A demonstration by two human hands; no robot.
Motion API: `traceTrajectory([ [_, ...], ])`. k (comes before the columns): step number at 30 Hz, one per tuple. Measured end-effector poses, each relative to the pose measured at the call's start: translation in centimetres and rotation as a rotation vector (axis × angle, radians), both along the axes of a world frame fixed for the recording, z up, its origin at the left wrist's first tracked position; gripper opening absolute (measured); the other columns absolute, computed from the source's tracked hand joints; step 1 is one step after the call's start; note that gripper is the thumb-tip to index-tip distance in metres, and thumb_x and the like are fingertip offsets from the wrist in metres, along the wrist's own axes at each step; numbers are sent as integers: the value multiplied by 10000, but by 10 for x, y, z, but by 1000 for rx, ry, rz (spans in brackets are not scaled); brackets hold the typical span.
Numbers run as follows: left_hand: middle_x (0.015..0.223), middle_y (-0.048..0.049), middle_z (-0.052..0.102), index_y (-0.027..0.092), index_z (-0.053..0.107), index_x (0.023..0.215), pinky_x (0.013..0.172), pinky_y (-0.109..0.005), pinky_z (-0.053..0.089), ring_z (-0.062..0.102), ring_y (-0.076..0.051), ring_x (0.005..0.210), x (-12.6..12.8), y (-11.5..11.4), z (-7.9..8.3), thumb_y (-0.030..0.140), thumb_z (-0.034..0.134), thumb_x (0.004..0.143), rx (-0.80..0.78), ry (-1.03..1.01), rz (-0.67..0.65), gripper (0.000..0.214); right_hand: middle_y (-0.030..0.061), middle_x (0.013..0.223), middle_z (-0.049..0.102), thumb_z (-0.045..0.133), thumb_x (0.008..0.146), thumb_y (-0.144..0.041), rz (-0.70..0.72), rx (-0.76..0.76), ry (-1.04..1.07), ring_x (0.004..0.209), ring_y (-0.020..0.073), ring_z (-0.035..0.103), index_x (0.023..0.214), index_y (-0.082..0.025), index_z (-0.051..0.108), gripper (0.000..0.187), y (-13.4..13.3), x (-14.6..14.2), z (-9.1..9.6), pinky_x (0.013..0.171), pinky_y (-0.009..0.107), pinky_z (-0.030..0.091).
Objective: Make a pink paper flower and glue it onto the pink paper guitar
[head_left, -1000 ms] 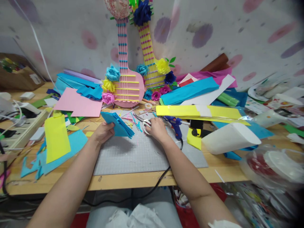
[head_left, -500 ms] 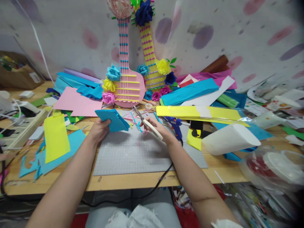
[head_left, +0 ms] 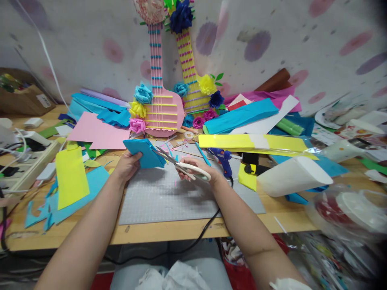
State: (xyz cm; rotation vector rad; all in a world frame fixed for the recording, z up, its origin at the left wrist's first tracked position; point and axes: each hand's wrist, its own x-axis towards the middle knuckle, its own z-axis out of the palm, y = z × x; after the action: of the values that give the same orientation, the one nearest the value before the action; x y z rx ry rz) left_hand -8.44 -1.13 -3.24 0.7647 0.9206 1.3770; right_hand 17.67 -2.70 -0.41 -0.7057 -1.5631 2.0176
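only view sits on my head, facing forward and steeply down across table (head_left: 169, 232). close in: my lap (head_left: 193, 262) at bottom edge, my forearms (head_left: 93, 217) rising from lower corners, left hand (head_left: 125, 164) and right hand (head_left: 213, 167) about mid-frame. spotted backdrop (head_left: 121, 24) fills top. wide field, right edge darkened.

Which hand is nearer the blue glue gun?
Right. The right hand, holding the scissors, is just left of the glue gun; the left hand, gripping layered blue paper, is farther left, beyond the scissors.
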Motion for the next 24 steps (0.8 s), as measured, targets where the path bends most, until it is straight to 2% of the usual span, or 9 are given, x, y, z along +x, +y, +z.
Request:
traceTrajectory([
  [4, 780, -37, 729, 193, 711, 772, 848, -388, 511, 670, -226, 772, -1, 0, -4, 308, 844, 427, 15, 43, -24, 388, 2, 672, 616, 711, 616, -383, 1, -27, -45, 512, 63, 538, 782, -150, 487, 363, 0, -1, 1, 458, 172, 423],
  [7, 776, -46, 728, 181, 723, 755, 775, -375, 537, 667, -225, 724, -2, -3, -2, 295, 838, 432, 33, 156, -61, 361, -2, 686, 611, 714, 609, -397, 35, -18, -53, 518, 64, 533, 790, -155, 483, 382, 0, -2, 1, 463, 179, 421],
  [13, 675, -39, 709, 152, 734, 677, 685, -340, 546, 658, -234, 690, -6, -16, 16, 238, 820, 442, 110, 433, -16, 264, 19, 762, 608, 713, 578, -506, 160, -2, 52, 618, 102, 560, 841, -169, 485, 484, 1, 2, -4, 530, 217, 425],
  [16, 662, -47, 709, 151, 732, 631, 666, -340, 550, 664, -249, 688, -7, -22, 23, 240, 807, 473, 160, 514, -35, 196, 25, 785, 612, 738, 563, -492, 228, 19, 109, 653, 106, 563, 888, -168, 489, 522, 3, 4, -8, 570, 220, 419],
  [20, 818, -98, 727, 153, 741, 657, 821, -402, 521, 667, -299, 842, -6, -25, 29, 252, 806, 506, 267, 438, -171, 191, 20, 798, 597, 798, 507, -427, 252, 46, 139, 718, 121, 577, 896, -157, 485, 567, 3, 3, -10, 662, 250, 431],
  [22, 803, -109, 726, 162, 734, 621, 878, -428, 492, 663, -312, 873, -5, -26, 30, 289, 824, 478, 287, 345, -224, 211, 14, 806, 587, 801, 511, -422, 260, 53, 140, 735, 124, 579, 891, -158, 485, 560, 2, 2, -10, 695, 265, 433],
  [24, 759, -114, 724, 168, 719, 567, 871, -442, 491, 669, -315, 851, -3, -27, 30, 348, 829, 459, 294, 284, -250, 237, 14, 816, 580, 798, 526, -416, 272, 60, 137, 739, 123, 577, 889, -156, 489, 543, 2, 1, -9, 703, 269, 430],
])
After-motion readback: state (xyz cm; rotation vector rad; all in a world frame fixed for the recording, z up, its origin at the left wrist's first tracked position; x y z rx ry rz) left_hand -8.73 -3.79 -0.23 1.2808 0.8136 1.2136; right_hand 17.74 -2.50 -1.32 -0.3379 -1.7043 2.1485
